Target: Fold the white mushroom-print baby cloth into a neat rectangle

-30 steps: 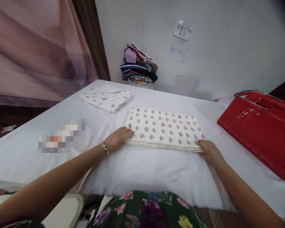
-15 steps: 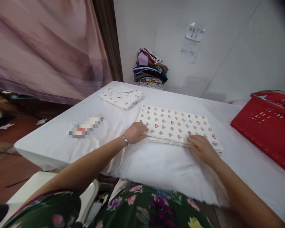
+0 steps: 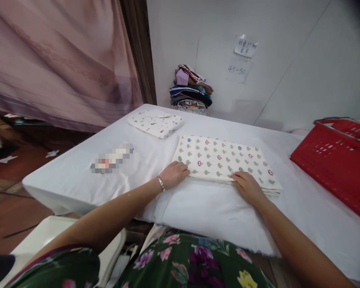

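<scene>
A folded cream cloth printed with small mushrooms (image 3: 225,162) lies flat on the white-covered table (image 3: 204,204). My left hand (image 3: 175,175) rests at its near left corner, fingers curled on the edge of the layers. Over at the near edge, right of the middle, my right hand (image 3: 248,186) lies with its fingers flat on the cloth. A bracelet sits on my left wrist.
A second folded printed cloth (image 3: 156,123) lies at the far left of the table. A stack of folded clothes (image 3: 191,91) stands against the wall. A red basket (image 3: 337,156) sits at the right. A small blurred object (image 3: 111,158) lies left. A white chair (image 3: 48,236) stands below.
My right hand has slid left along the near edge from the right corner towards the middle. The view has swung to the left. My left hand stays at the left corner.
</scene>
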Action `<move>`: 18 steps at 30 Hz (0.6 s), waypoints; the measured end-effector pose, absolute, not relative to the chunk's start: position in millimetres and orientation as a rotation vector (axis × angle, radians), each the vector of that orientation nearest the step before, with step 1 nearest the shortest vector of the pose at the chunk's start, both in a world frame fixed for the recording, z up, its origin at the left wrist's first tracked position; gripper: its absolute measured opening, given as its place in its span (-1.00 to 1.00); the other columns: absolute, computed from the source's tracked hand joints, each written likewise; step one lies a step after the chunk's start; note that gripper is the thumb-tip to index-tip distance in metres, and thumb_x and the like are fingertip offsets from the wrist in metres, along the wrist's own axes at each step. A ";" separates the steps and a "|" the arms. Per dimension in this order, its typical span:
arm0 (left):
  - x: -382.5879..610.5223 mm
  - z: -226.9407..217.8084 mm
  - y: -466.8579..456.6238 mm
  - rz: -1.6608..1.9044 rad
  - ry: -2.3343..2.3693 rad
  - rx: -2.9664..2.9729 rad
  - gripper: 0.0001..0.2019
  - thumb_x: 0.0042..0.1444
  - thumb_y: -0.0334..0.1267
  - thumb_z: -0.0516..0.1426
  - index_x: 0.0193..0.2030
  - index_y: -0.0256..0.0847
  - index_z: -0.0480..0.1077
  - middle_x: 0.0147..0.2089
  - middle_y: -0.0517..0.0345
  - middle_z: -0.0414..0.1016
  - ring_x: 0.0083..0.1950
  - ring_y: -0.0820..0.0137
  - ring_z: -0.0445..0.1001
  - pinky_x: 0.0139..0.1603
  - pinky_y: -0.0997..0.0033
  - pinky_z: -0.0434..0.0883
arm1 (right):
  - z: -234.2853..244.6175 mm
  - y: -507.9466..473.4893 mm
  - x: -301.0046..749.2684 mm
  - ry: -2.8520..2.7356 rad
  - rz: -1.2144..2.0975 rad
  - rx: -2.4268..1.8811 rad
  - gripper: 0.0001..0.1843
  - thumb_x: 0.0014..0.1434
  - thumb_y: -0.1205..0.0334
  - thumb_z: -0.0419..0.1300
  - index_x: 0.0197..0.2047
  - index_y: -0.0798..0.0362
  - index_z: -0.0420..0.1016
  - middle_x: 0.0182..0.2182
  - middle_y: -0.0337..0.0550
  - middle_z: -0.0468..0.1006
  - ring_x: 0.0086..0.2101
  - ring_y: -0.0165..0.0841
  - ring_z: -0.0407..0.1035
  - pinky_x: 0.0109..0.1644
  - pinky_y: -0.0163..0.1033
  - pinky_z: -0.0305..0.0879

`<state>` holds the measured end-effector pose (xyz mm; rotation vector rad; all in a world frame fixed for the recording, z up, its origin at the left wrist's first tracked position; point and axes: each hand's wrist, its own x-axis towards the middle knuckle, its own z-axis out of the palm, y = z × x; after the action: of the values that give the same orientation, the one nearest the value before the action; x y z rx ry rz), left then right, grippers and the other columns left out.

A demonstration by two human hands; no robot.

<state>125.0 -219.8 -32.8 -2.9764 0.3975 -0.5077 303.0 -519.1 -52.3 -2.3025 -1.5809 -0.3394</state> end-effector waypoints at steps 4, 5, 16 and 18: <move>122.1 -30.7 -219.2 -0.502 0.297 -2.946 -0.78 0.18 -0.44 -0.06 -0.28 -0.23 0.39 -0.30 0.05 0.41 -0.26 0.37 0.35 -0.25 0.35 0.24 | -57.9 -523.1 302.3 -1.532 -0.284 -2.297 -0.64 0.22 0.15 -0.04 0.05 -0.05 0.36 -0.08 -0.05 0.41 -0.08 -0.19 0.30 -0.01 -0.01 0.27; 121.3 -28.0 -218.3 -0.507 0.269 -2.950 -0.78 0.17 -0.45 -0.07 -0.26 -0.23 0.39 -0.29 0.05 0.42 -0.25 0.37 0.36 -0.23 0.34 0.25 | -59.1 -526.7 303.2 -1.505 -0.282 -2.301 -0.62 0.21 0.14 -0.03 0.08 -0.05 0.33 -0.05 -0.06 0.40 -0.04 -0.19 0.28 0.02 -0.01 0.26; 104.7 -19.1 -215.9 -0.628 0.330 -3.165 -0.70 0.18 -0.27 -0.05 0.01 -0.19 0.34 -0.05 -0.06 0.44 -0.02 0.24 0.38 -0.01 0.17 0.33 | -56.2 -603.7 317.4 -1.383 -0.411 -2.499 -0.57 0.20 0.14 -0.01 0.12 0.00 0.30 0.09 -0.01 0.34 0.09 -0.16 0.20 0.13 0.07 0.14; 107.8 -22.6 -213.8 -0.635 0.362 -3.164 -0.68 0.19 -0.23 -0.07 0.03 -0.17 0.34 0.03 -0.04 0.41 0.06 0.22 0.35 0.05 0.14 0.30 | -55.0 -612.5 315.3 -1.328 -0.396 -2.535 -0.57 0.22 0.14 -0.03 0.15 -0.01 0.27 0.10 -0.02 0.33 0.11 -0.17 0.18 0.14 0.10 0.11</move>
<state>107.8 -213.8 -22.6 -3.1636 0.3623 -0.6351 315.3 -612.5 -55.0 -2.5349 -1.3285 -0.3965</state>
